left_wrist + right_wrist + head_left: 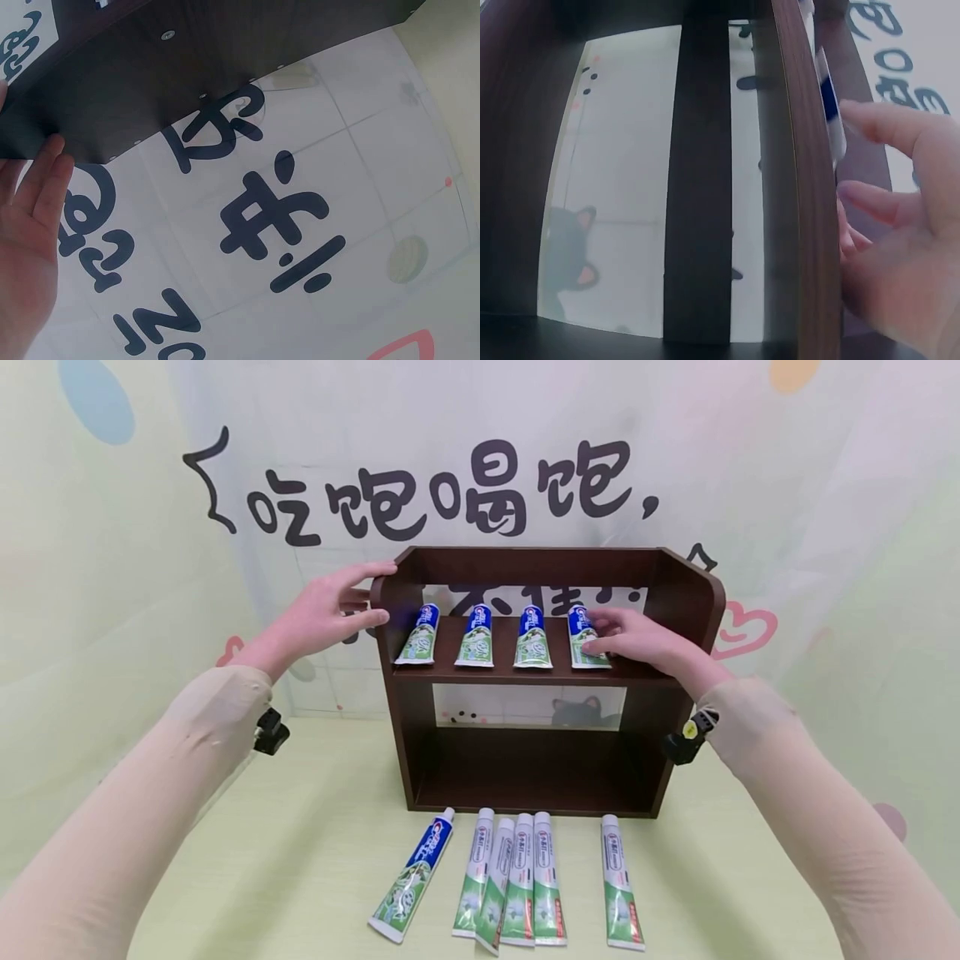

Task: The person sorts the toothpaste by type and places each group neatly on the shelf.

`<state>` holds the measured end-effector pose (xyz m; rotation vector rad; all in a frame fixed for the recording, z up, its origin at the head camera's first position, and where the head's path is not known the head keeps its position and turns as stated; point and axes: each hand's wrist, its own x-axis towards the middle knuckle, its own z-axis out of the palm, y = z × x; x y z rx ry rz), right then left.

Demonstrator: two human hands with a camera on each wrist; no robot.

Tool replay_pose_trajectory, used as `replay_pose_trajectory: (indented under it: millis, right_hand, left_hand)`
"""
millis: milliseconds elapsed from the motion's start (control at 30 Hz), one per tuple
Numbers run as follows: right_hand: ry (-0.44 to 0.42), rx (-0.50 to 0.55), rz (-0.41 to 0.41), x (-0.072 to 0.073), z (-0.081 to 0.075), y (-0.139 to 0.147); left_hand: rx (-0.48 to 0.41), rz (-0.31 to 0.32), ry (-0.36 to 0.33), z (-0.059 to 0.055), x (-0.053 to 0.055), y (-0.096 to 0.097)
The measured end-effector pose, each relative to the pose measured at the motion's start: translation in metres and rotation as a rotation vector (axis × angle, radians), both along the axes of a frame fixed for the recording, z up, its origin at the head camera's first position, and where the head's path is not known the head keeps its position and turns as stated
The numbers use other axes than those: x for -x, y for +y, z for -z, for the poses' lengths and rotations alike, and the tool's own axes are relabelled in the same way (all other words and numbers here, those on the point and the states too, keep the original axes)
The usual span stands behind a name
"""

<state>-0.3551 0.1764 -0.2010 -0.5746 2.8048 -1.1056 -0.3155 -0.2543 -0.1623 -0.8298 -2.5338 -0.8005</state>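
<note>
My left hand (318, 610) touches the side panel of a dark brown wooden shelf (480, 678); in the left wrist view its straight fingers (49, 176) lie against the panel's outer face. At the upper tier's right end, my right hand (637, 635) touches a blue-and-green toothpaste tube (579, 628) with relaxed fingers. The right wrist view shows the thumb (870, 120) at this tube's edge (830, 112). Three similar toothpaste tubes (418, 635), (476, 637), (533, 639) lean in a row to its left, caps hidden at the top.
On the table before the shelf lie one blue-and-green tube (416, 872), several white-and-green tubes (517, 881) side by side, some overlapping, and another white-and-green tube (621, 881) farther right. A printed curtain (480, 410) hangs behind the shelf.
</note>
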Motion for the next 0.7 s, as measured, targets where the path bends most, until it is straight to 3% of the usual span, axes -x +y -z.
replay_pose_trajectory:
  millis: [133, 233, 467, 700]
  right_hand:
    - [0.131, -0.08, 0.053, -0.004, -0.003, -0.009]
    - [0.219, -0.084, 0.078, -0.008, -0.005, -0.013]
    - [0.35, -0.013, 0.129, -0.022, -0.001, -0.028]
    - [0.491, 0.089, 0.113, -0.043, 0.006, -0.052]
  left_hand:
    - [0.003, 0.002, -0.007, 0.0, 0.001, 0.0]
    - [0.004, -0.002, -0.006, 0.0, 0.001, 0.0]
    - [-0.003, 0.003, -0.012, 0.0, 0.0, -0.001]
    - [0.003, -0.001, -0.001, 0.001, -0.001, 0.0]
